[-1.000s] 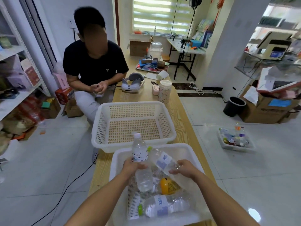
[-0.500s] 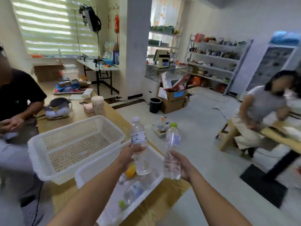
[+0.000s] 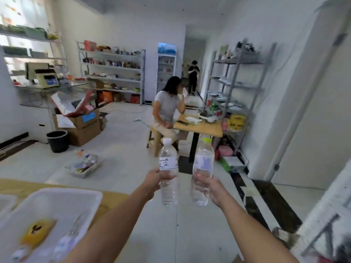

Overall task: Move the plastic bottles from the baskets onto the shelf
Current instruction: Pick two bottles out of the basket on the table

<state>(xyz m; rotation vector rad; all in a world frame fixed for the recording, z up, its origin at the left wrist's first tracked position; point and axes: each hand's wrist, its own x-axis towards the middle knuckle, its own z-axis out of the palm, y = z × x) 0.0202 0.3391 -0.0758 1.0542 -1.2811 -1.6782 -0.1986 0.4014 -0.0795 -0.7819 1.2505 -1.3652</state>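
Observation:
My left hand (image 3: 154, 180) grips a clear plastic bottle with a white cap (image 3: 168, 168), held upright in front of me. Beside it my right hand (image 3: 209, 188) holds a second clear bottle with a yellow-green cap (image 3: 202, 166), also upright. Both bottles are in the air above the floor. At the lower left stands a white plastic basket (image 3: 62, 194) on the wooden table (image 3: 20, 186); blurred bottles (image 3: 66, 238) and an orange-labelled one (image 3: 36, 232) lie inside. A grey metal shelf (image 3: 237, 88) stands at the right wall.
A person sits on a stool at a small wooden table (image 3: 201, 126) straight ahead, another stands in the doorway beyond. On the floor are a tray of small items (image 3: 85, 165), a black bin (image 3: 58, 140) and cardboard boxes (image 3: 81, 126). More shelves (image 3: 112, 73) line the far wall.
I lifted both bottles out of the basket and turned right, away from the table. The basket has slid to the lower left and the right-wall shelf has come into view.

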